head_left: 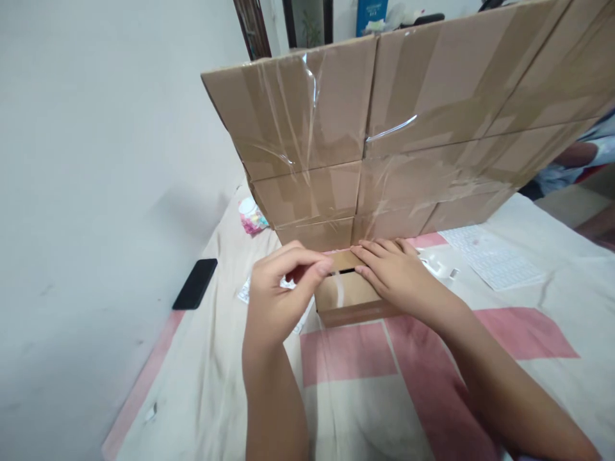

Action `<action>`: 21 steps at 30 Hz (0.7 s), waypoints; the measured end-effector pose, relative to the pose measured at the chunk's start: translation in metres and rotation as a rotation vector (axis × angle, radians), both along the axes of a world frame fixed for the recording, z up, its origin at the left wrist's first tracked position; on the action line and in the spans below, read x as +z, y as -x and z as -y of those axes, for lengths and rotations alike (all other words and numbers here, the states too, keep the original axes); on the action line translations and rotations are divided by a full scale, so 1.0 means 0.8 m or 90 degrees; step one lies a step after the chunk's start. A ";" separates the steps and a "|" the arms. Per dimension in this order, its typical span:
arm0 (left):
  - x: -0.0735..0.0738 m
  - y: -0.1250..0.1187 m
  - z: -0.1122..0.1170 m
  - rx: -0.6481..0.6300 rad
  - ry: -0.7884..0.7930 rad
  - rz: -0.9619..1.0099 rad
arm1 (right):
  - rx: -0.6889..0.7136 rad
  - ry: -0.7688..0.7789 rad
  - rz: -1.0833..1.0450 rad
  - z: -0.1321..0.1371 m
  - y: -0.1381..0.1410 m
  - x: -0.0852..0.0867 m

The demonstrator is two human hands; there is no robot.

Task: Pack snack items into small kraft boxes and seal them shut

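A small brown cardboard box (348, 291) lies on the cloth-covered surface, with a dark gap between its top flaps. My left hand (283, 285) is at the box's left end, thumb and forefinger pinched together on a narrow translucent strip of tape (339, 289). The strip curves down from the fingertips over the near flap; how much of it sticks there I cannot tell. My right hand (396, 272) lies flat on the right part of the box top, fingers stretched out and slightly apart, covering that end.
A large taped cardboard panel (408, 128) stands behind the box. To the left are a black phone (195, 284) and a white-lidded jar (250, 214). Printed sheets (494, 256) and a white plastic object (432, 264) lie rightward. Another person's arm (576, 155) shows at far right.
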State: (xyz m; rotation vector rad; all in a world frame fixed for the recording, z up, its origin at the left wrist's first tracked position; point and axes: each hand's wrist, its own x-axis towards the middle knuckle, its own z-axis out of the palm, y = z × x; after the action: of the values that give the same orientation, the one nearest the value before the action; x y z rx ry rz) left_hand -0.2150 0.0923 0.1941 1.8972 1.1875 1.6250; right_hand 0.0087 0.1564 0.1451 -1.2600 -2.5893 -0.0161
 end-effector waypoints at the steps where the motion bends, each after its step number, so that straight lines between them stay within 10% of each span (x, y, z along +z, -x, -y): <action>1: 0.000 -0.004 -0.002 -0.026 0.058 -0.042 | -0.001 -0.006 0.018 -0.001 0.000 -0.008; 9: -0.019 -0.026 -0.036 -0.202 0.363 -0.256 | 0.088 -0.017 0.098 0.003 -0.018 -0.016; 21: -0.039 -0.033 -0.054 -0.191 0.368 -0.157 | 0.116 -0.027 0.072 0.005 -0.016 -0.018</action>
State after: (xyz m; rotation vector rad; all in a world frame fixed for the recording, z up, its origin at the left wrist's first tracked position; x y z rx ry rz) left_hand -0.1890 0.1352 0.1628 1.8023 1.2226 0.7951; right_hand 0.0214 0.1525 0.1306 -1.0316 -2.7748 -0.1108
